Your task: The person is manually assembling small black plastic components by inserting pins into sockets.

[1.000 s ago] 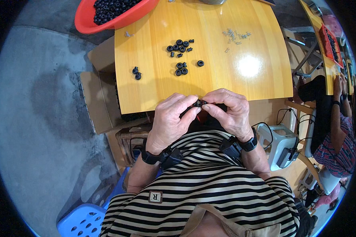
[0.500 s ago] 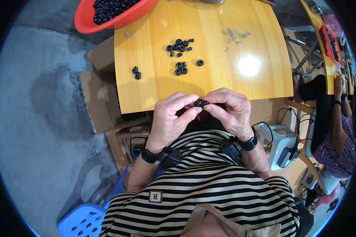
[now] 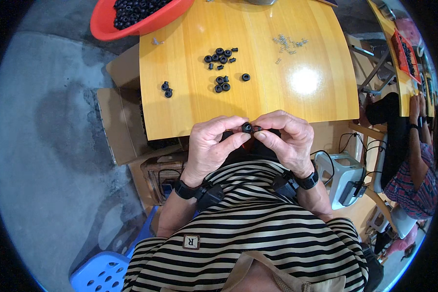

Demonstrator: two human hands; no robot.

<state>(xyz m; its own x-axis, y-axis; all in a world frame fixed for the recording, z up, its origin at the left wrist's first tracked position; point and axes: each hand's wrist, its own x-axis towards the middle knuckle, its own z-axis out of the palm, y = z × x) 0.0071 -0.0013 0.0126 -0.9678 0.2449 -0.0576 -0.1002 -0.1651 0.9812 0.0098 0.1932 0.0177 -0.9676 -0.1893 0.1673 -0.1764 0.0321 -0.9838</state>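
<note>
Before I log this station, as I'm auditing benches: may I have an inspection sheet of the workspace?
Surface: yellow wooden table, bright glare at right.
Job's things: black holed part and smaller dark piece, near the table's near edge; contact between them unclear.
Clutter: loose black parts, small shiny pieces, red basin of black parts.
Hands: left hand pinches the holed part, right hand the smaller piece.
Cables: black cables by the white stool.
Surroundings: cardboard box, blue chair, another seated person.
</note>
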